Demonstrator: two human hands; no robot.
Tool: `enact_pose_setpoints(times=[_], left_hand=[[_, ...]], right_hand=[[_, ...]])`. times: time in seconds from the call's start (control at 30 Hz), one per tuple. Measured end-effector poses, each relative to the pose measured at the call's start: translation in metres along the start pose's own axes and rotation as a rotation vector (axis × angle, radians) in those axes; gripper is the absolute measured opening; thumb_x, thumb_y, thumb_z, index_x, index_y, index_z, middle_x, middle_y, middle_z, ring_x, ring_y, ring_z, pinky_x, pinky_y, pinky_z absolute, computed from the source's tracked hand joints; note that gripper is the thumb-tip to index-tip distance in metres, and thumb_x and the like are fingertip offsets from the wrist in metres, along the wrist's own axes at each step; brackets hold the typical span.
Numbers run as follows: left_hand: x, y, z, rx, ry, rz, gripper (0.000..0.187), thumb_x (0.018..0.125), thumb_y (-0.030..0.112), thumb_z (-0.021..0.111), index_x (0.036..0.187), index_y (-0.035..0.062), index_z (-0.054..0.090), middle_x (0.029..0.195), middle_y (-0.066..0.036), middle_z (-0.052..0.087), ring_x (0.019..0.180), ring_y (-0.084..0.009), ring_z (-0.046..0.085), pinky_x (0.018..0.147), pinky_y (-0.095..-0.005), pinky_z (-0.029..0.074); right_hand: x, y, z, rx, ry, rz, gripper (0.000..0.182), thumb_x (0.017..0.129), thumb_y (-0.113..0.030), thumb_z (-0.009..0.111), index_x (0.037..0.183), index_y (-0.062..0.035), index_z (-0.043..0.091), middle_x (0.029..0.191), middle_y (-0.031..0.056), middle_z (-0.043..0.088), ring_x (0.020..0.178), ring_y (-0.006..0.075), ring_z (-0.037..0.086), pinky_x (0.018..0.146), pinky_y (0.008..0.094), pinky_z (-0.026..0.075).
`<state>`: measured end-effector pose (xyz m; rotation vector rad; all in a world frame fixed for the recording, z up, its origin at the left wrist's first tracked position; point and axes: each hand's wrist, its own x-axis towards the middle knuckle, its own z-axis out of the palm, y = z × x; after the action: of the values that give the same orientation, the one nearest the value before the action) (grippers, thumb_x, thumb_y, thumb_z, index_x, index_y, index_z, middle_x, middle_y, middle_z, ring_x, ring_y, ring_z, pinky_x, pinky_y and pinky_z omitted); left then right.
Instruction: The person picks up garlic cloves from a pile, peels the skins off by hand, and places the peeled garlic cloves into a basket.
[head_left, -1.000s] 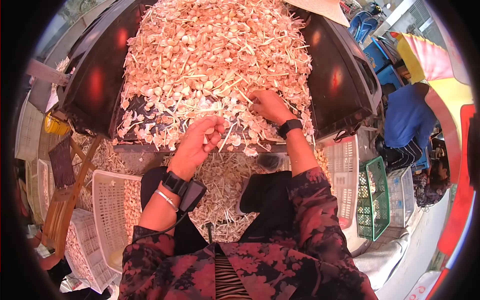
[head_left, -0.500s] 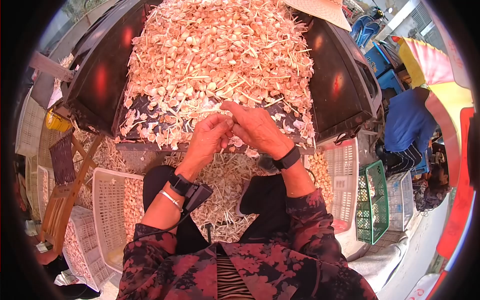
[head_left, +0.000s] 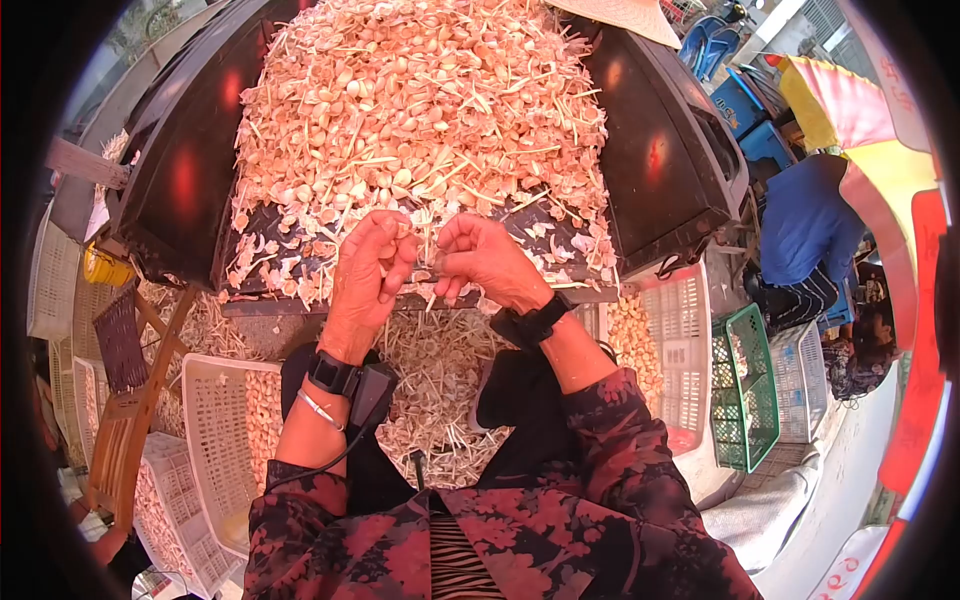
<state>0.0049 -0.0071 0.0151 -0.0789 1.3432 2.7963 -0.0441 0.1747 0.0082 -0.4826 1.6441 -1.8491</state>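
A large heap of garlic cloves, skins and dry stalks covers the dark cart bed in front of me. Over the bed's near edge, my left hand is raised with its fingers curled together; a small pale piece, perhaps a clove, shows at the fingertips. My right hand is a little to its right, fingers bent and closed, and what they hold is too small to name. A gap separates the two hands. Loose skins lie beneath and between them.
White crates of cloves stand at my left and right. Farther right are a green crate and a person in blue. A wooden chair is at left. Stalks cover the ground between my legs.
The hands were together at the fingers and have now separated, the left moving left and up. The view has shifted slightly.
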Motion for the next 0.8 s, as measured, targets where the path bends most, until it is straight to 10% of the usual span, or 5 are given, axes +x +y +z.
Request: enact_pose_setpoints(times=[0.1,0.27,0.43,0.7,0.8], left_hand=[[0.003,-0.008,-0.006,-0.134,-0.017,-0.020,0.015,0.097,0.020,0.056,0.099,0.0050,0.058,0.078,-0.007,0.061,0.046,-0.0055,0.041,0.036,-0.0164,0.024],[0.005,-0.012,-0.012,-0.040,-0.013,-0.090,0.015,0.097,0.018,0.056,0.102,0.0042,0.061,0.078,-0.006,0.062,0.050,-0.0064,0.045,0.036,-0.0171,0.025],[0.004,-0.014,-0.008,-0.001,-0.055,-0.144,0.016,0.095,0.015,0.057,0.104,0.0033,0.061,0.078,-0.004,0.062,0.051,-0.0052,0.047,0.036,-0.0159,0.026],[0.004,-0.014,-0.005,0.091,-0.058,-0.149,0.021,0.094,0.014,0.059,0.111,0.0021,0.061,0.082,-0.004,0.063,0.056,-0.0046,0.050,0.038,-0.0138,0.029],[0.002,-0.016,0.004,0.123,-0.064,-0.122,0.028,0.092,0.013,0.061,0.117,0.0016,0.060,0.086,-0.004,0.064,0.062,-0.0042,0.054,0.040,-0.0135,0.031]], right_hand=[[-0.006,-0.012,-0.004,-0.309,-0.149,-0.083,0.014,0.079,-0.001,0.065,0.092,0.0029,0.067,0.076,0.0068,0.063,0.064,0.0141,0.069,0.048,0.0280,0.050],[0.028,-0.009,-0.109,-1.042,0.524,-0.229,0.017,0.080,-0.003,0.060,0.091,-0.0049,0.073,0.088,0.0162,0.069,0.080,0.0333,0.069,0.069,0.0409,0.053],[0.047,0.018,-0.152,-1.454,0.524,-0.224,0.020,0.083,-0.006,0.061,0.100,-0.0074,0.072,0.087,0.0159,0.070,0.087,0.0348,0.066,0.078,0.0422,0.051],[0.015,-0.012,-0.127,-0.366,0.263,-0.170,0.027,0.089,-0.012,0.067,0.113,0.0013,0.065,0.084,0.0046,0.069,0.073,0.0080,0.067,0.051,0.0215,0.049],[0.004,-0.031,-0.084,-0.218,0.137,-0.163,0.026,0.088,-0.008,0.067,0.112,0.0025,0.065,0.086,0.0065,0.070,0.074,0.0117,0.069,0.055,0.0214,0.052]])
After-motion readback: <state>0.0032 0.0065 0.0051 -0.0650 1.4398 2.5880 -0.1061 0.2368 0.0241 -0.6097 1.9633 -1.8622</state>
